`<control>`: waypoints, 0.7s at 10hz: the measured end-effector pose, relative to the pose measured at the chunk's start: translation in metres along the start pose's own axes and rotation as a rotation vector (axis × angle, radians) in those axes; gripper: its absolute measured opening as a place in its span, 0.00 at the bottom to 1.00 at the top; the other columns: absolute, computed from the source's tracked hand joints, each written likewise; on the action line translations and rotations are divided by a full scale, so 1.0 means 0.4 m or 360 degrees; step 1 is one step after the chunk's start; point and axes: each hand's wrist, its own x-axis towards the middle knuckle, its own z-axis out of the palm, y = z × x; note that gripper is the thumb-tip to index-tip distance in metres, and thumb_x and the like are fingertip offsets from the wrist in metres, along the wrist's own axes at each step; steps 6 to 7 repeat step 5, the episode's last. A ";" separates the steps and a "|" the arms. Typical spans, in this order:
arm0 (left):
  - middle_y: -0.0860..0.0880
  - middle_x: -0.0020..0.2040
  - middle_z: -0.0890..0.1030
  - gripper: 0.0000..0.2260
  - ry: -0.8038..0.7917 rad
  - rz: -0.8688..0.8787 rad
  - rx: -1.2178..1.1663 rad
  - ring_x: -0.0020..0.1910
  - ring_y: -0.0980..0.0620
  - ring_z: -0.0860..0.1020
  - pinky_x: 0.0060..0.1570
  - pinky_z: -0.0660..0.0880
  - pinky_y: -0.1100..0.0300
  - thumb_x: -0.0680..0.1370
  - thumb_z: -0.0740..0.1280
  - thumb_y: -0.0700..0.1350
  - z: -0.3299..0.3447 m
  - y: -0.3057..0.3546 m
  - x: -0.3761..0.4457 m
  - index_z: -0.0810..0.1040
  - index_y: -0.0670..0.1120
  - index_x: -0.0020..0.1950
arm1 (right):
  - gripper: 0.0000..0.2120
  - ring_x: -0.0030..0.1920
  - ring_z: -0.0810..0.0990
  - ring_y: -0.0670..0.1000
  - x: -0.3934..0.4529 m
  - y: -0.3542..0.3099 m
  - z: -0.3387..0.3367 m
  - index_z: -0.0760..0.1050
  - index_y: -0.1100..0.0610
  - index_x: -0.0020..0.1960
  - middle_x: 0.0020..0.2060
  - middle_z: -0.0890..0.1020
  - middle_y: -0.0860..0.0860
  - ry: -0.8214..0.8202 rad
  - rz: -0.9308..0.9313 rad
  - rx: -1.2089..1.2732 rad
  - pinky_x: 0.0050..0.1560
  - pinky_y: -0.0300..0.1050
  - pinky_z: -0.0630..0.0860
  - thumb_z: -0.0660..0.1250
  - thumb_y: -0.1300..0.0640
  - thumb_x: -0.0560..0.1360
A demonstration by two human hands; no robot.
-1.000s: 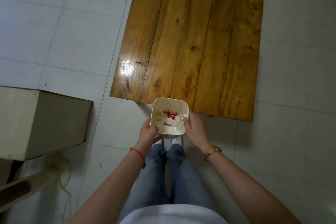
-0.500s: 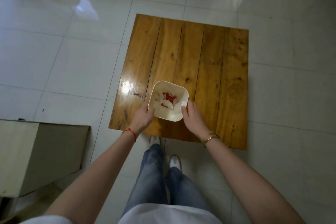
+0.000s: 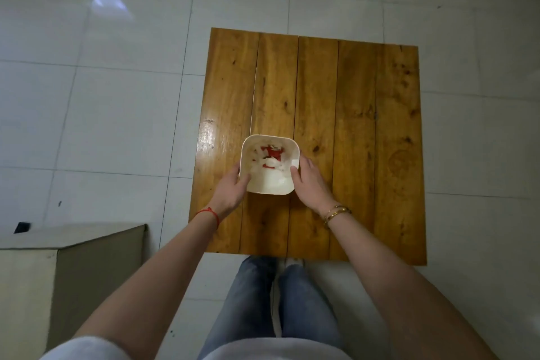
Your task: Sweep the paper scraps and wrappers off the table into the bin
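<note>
A small cream square bin (image 3: 271,184) is over the near-left part of the low wooden table (image 3: 365,140). Inside it lie white paper scraps and red wrappers (image 3: 271,156). My left hand (image 3: 230,190) grips the bin's left wall and my right hand (image 3: 309,181) grips its right wall, fingers curled round the rim. I cannot tell whether the bin rests on the planks or hangs just above them. No scraps show on the tabletop itself.
A beige box-like piece of furniture (image 3: 73,278) stands at the near left. White glossy floor tiles (image 3: 102,111) surround the table. My jeans-clad legs (image 3: 274,310) stand at the table's near edge. A small dark object (image 3: 22,227) lies on the floor at far left.
Both hands have carried the bin from in front of the table's near edge up and forward, over the tabletop. The view has risen as I stood taller.
</note>
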 end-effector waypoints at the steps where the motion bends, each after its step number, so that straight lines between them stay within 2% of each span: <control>1: 0.46 0.70 0.75 0.24 -0.0005 -0.0010 -0.0016 0.66 0.43 0.74 0.55 0.73 0.53 0.81 0.57 0.57 -0.003 -0.004 0.014 0.63 0.51 0.77 | 0.22 0.69 0.69 0.52 0.010 -0.005 0.009 0.59 0.55 0.76 0.68 0.71 0.52 0.0020 0.0050 0.0032 0.67 0.52 0.72 0.53 0.52 0.83; 3: 0.45 0.70 0.74 0.25 0.0019 -0.0058 -0.0010 0.67 0.42 0.73 0.60 0.74 0.48 0.81 0.57 0.56 -0.004 0.004 0.019 0.64 0.50 0.77 | 0.23 0.71 0.68 0.52 0.010 -0.004 0.000 0.59 0.53 0.77 0.70 0.70 0.51 -0.0023 0.0087 0.0083 0.69 0.53 0.71 0.55 0.51 0.83; 4: 0.44 0.72 0.73 0.26 0.0027 -0.0068 0.0002 0.69 0.41 0.72 0.63 0.73 0.44 0.81 0.56 0.58 -0.003 0.013 0.006 0.62 0.50 0.77 | 0.26 0.76 0.61 0.53 0.002 -0.002 -0.018 0.55 0.54 0.78 0.75 0.65 0.52 -0.0042 0.0142 0.0082 0.74 0.54 0.64 0.55 0.49 0.83; 5: 0.44 0.74 0.70 0.28 0.0213 -0.0001 0.0179 0.72 0.41 0.69 0.67 0.70 0.41 0.80 0.57 0.59 -0.014 0.033 -0.017 0.61 0.48 0.78 | 0.28 0.78 0.56 0.53 -0.014 -0.013 -0.059 0.54 0.55 0.79 0.77 0.61 0.52 0.0013 0.0147 -0.0005 0.75 0.53 0.60 0.57 0.48 0.82; 7: 0.44 0.74 0.70 0.28 0.0213 -0.0001 0.0179 0.72 0.41 0.69 0.67 0.70 0.41 0.80 0.57 0.59 -0.014 0.033 -0.017 0.61 0.48 0.78 | 0.28 0.78 0.56 0.53 -0.014 -0.013 -0.059 0.54 0.55 0.79 0.77 0.61 0.52 0.0013 0.0147 -0.0005 0.75 0.53 0.60 0.57 0.48 0.82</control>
